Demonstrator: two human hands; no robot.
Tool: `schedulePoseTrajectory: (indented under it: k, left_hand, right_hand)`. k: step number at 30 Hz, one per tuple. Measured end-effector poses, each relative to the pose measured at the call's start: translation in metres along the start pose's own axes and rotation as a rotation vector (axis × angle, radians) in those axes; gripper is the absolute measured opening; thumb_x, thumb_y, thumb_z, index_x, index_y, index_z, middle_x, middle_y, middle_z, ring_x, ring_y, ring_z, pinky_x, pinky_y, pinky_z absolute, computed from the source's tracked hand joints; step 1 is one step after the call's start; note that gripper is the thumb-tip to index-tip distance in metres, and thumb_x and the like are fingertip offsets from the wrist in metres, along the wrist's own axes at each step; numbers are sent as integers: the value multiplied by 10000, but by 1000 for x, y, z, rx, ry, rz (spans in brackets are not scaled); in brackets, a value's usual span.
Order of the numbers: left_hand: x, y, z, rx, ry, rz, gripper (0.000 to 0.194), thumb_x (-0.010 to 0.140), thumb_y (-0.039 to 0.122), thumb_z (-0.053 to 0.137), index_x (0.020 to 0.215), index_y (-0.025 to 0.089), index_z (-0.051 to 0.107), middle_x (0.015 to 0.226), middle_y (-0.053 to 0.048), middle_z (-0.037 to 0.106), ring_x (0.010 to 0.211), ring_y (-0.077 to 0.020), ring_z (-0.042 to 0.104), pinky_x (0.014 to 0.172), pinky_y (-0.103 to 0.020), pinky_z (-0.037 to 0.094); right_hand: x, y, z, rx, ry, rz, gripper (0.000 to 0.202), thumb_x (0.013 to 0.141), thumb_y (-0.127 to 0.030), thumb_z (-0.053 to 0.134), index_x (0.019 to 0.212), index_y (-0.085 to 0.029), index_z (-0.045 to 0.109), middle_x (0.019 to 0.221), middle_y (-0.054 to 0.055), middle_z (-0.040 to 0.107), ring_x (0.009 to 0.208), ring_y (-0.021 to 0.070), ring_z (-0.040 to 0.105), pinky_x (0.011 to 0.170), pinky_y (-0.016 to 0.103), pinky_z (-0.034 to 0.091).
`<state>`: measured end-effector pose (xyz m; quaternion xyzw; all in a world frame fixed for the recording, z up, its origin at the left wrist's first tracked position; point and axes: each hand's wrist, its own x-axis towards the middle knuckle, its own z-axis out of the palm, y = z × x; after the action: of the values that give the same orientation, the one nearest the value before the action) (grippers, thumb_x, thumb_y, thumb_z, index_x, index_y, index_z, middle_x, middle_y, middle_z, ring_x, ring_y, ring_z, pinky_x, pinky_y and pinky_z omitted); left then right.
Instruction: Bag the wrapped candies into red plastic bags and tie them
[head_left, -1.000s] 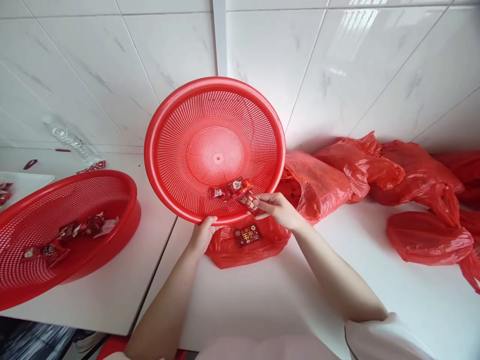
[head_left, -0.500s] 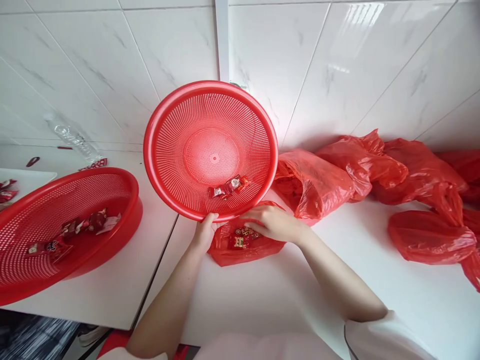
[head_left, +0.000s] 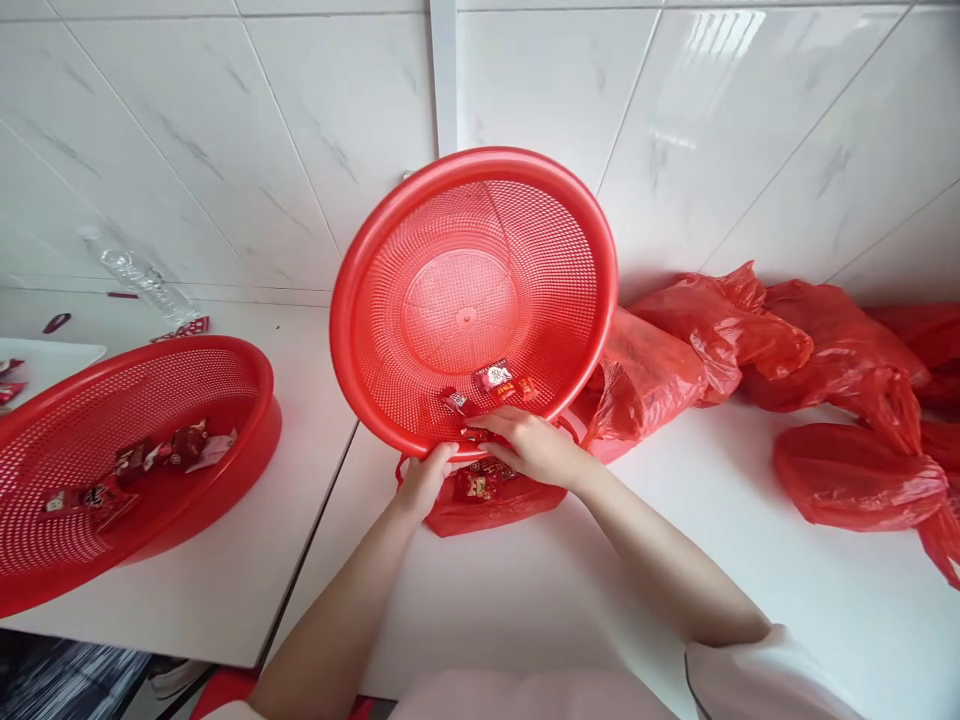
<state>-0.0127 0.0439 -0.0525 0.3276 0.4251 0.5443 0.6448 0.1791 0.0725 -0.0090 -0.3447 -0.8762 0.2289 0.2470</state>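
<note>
A red mesh basket (head_left: 480, 170) is tilted toward me, with several small wrapped candies (head_left: 493, 377) low inside it. My left hand (head_left: 427, 478) is closed on its near rim, thumb over the edge. My right hand (head_left: 529, 445) reaches over the same rim, fingers bent around a red-wrapped candy by the lower wall; the fingers partly hide it. Right below the rim, an open red plastic bag (head_left: 495, 515) rests on the white table, and more red candy packets (head_left: 478, 484) show in its mouth.
Another red basket (head_left: 276, 430) with several candies stands on the left. Filled red plastic bags (head_left: 660, 375) line the wall at right, and one bag (head_left: 859, 475) lies nearer. A clear bottle (head_left: 146, 285) lies at back left. A seam (head_left: 311, 540) divides the tables.
The basket has shifted right and turned slightly. My right hand has risen from the bag's mouth to inside the basket rim, and more candies show in the basket.
</note>
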Motion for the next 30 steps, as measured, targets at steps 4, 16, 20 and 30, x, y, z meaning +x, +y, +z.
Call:
schedulePoseTrajectory:
  k: [4, 16, 20, 30]
  left_hand:
    - [4, 13, 3, -96, -91, 8, 412, 766, 171, 602, 1175, 201, 649, 1164, -62, 707, 1130, -295, 642, 959, -487, 532]
    - [9, 19, -7, -104, -30, 82, 497, 764, 141, 597, 1259, 190, 571, 1168, -72, 698, 1124, -290, 645, 975, -526, 519]
    - [10, 21, -6, -103, 3, 100, 479, 762, 152, 600, 1240, 165, 586, 1116, -82, 709, 1097, -300, 655, 963, -536, 525]
    - [9, 23, -8, -34, 66, 121, 447, 738, 176, 637, 1184, 182, 615, 1103, -69, 707, 1083, -299, 658, 921, -513, 552]
  right_hand:
    - [2, 0, 2, 309, 159, 144, 276, 939, -326, 557, 1166, -221, 673, 1124, 77, 714, 1031, 221, 671, 935, 385, 523]
    - [1, 9, -10, 923, 158, 395, 288, 785, -387, 721, 934, -152, 650, 705, 12, 696, 667, 147, 695, 671, 293, 588]
    - [-5, 9, -22, 579, -32, 184, 216, 856, -280, 635, 1045, -182, 673, 957, 48, 729, 851, 174, 696, 804, 335, 569]
    - [-9, 8, -31, 32, 103, 103, 244, 950, -272, 509, 1153, -201, 625, 1109, 79, 690, 975, 210, 663, 891, 369, 535]
